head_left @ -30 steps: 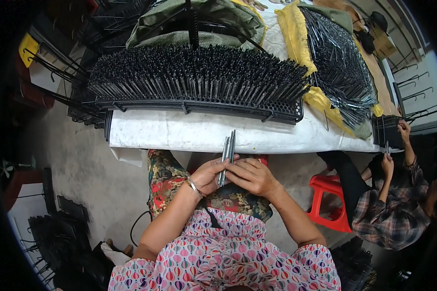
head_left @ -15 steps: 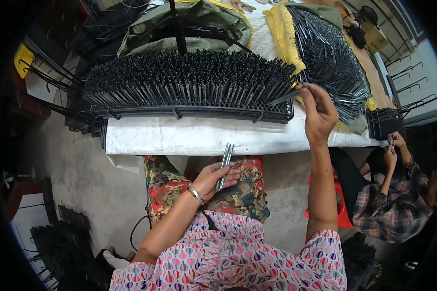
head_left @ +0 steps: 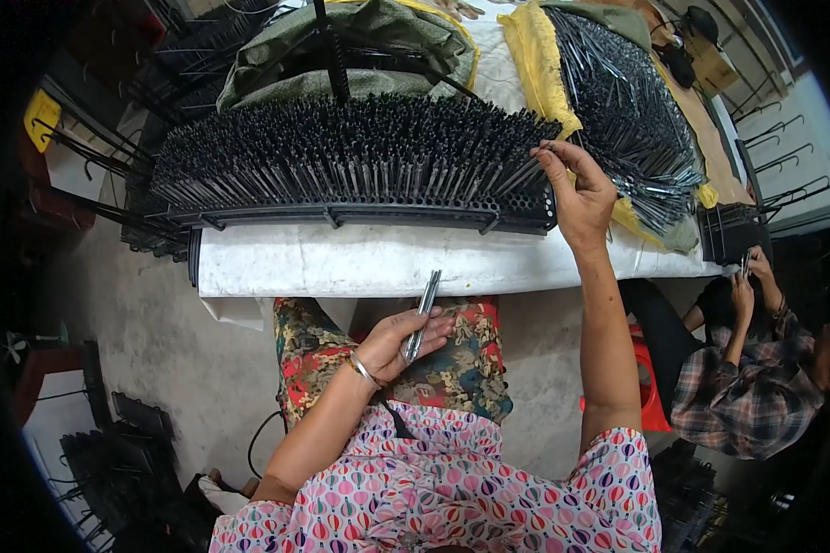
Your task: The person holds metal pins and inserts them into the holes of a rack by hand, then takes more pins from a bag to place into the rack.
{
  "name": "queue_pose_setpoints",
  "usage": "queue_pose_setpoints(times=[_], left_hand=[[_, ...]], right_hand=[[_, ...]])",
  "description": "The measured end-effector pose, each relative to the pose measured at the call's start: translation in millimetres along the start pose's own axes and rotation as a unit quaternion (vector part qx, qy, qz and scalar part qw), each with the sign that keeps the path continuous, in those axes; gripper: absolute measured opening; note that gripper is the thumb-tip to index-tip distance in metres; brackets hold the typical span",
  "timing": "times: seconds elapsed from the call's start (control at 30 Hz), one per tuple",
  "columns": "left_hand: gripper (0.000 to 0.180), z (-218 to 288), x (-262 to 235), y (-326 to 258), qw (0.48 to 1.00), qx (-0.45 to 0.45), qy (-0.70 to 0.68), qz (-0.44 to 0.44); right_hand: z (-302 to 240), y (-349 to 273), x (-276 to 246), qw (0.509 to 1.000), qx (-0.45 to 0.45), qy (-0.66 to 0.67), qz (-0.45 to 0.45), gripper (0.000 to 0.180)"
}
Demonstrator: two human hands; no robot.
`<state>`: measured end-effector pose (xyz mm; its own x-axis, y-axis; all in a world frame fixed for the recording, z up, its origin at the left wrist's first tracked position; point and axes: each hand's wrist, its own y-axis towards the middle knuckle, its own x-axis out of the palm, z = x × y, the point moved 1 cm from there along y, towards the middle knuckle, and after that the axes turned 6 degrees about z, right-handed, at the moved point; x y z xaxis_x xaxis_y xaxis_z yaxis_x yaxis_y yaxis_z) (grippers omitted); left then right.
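A small bundle of thin grey metal strips (head_left: 422,313) stands tilted in the person's left hand (head_left: 401,341), fingers curled shut around its lower end, held above the lap just off the table's near edge. The right hand (head_left: 581,189) reaches over that edge, thumb and fingertips pinched on a dark metal pin (head_left: 526,171) at the right end of a long black rack (head_left: 360,166) packed with upright pins. The rack lies along the near edge of the white-covered table (head_left: 341,263). Beyond it toward the far right corner, a heap of loose dark rods (head_left: 627,120) rests on yellow cloth (head_left: 539,55); green cloth (head_left: 360,46) lies at the far edge. Off the right edge, a second person in a plaid shirt (head_left: 747,387) sits by a red stool (head_left: 646,387).
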<state>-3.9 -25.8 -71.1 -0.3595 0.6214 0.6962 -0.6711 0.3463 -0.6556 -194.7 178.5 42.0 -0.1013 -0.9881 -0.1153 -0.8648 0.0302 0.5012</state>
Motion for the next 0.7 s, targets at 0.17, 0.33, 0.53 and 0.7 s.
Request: queue_pose_setpoints(times=[0.17, 0.33, 0.53, 0.7], left_hand=[[0.030, 1, 7, -1, 0.999, 0.025, 0.038, 0.014], [0.030, 1, 7, -3, 0.995, 0.049, 0.088, 0.018], [0.033, 3, 1, -1, 0.995, 0.013, 0.087, 0.036], [0.032, 3, 6, -4, 0.996, 0.027, 0.088, 0.017]], right_hand=[[-3, -4, 5, 0.979, -0.131, -0.155, -0.026, 0.023], [-11, -13, 16, 0.955, -0.225, -0.194, 0.007, 0.029], [-3, -14, 14, 0.916, -0.309, -0.256, -0.018, 0.028], [-15, -25, 15, 0.902, -0.339, -0.266, 0.008, 0.028]])
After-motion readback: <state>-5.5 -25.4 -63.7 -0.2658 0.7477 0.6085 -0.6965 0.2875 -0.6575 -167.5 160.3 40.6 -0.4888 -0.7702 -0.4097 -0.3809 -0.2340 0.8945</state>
